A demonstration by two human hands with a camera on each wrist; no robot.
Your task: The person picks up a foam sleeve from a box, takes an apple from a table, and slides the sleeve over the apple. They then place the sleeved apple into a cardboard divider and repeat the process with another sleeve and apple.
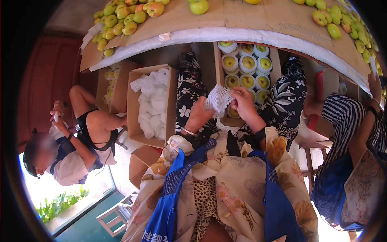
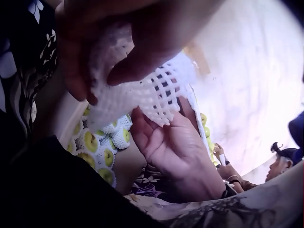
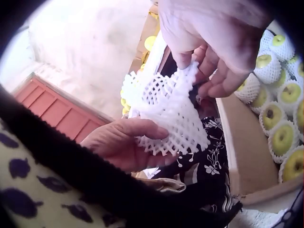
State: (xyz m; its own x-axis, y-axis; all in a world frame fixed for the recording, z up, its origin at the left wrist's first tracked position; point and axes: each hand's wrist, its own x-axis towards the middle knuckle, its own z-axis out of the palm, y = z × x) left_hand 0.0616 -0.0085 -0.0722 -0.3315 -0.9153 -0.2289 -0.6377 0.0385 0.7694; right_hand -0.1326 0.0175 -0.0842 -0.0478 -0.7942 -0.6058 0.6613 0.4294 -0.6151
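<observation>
Fingers of the left hand (image 1: 200, 114) are curling round one side of a white foam net (image 1: 219, 99), the thumb pressing on its face. The right hand (image 1: 244, 104) is pinching the opposite edge between thumb and fingertips. The net is hanging between both hands, over the near part of the apple carton (image 1: 275, 60). It is showing a lattice of soft white strands with diamond-shaped openings, wider toward one end and drawn together elsewhere. Its cut rim is forming small points, and its sides are creasing and flaring unevenly where the fingers are holding it.

Inside the apple carton, yellow-green apples (image 1: 248, 62) are sitting in rows, each wearing a similar white net, several turning a brownish hollow upward. Left of the apple carton, beyond a leg in dark flowered cloth (image 1: 188, 86), a box (image 1: 132, 117) is holding a heap of white foam nets (image 1: 152, 105). Beyond the apple carton, a cardboard-covered table (image 1: 234, 20) is bearing loose green apples, some blushing red. Well left of the apple carton, another person (image 1: 76, 155) is sitting.
</observation>
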